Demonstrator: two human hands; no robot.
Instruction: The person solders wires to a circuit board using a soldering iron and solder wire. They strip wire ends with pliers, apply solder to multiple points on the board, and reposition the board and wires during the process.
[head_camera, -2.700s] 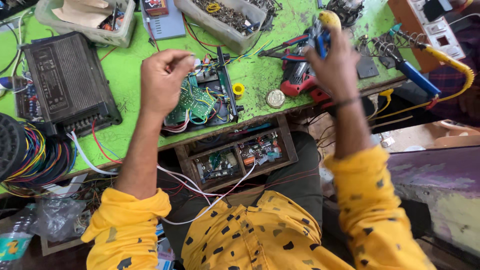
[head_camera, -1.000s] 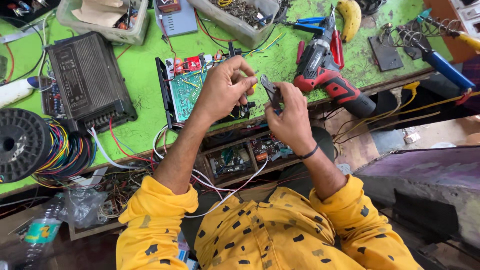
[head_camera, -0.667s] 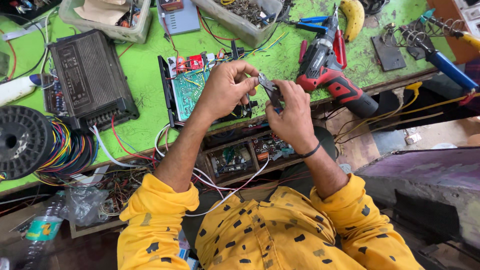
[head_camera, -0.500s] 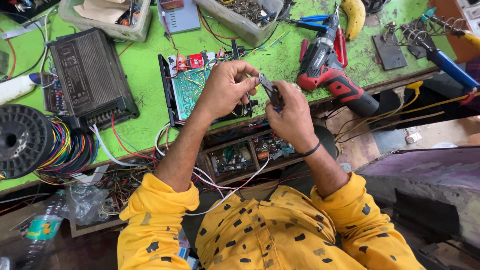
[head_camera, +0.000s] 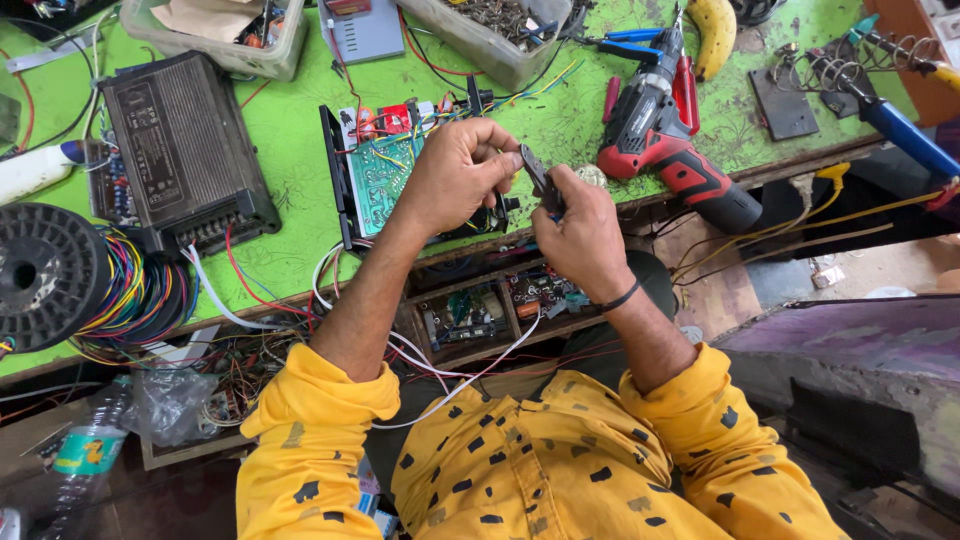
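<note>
Left hand (head_camera: 455, 180) and right hand (head_camera: 580, 235) both pinch a small dark tool (head_camera: 540, 178) over the bench (head_camera: 290, 180); I'd keep each grip steady.

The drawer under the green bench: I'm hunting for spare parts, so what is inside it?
The open drawer holds small circuit boards and loose wires in wooden compartments. White wires trail out over its front edge. Its back part is hidden under the bench and the hands.
</note>
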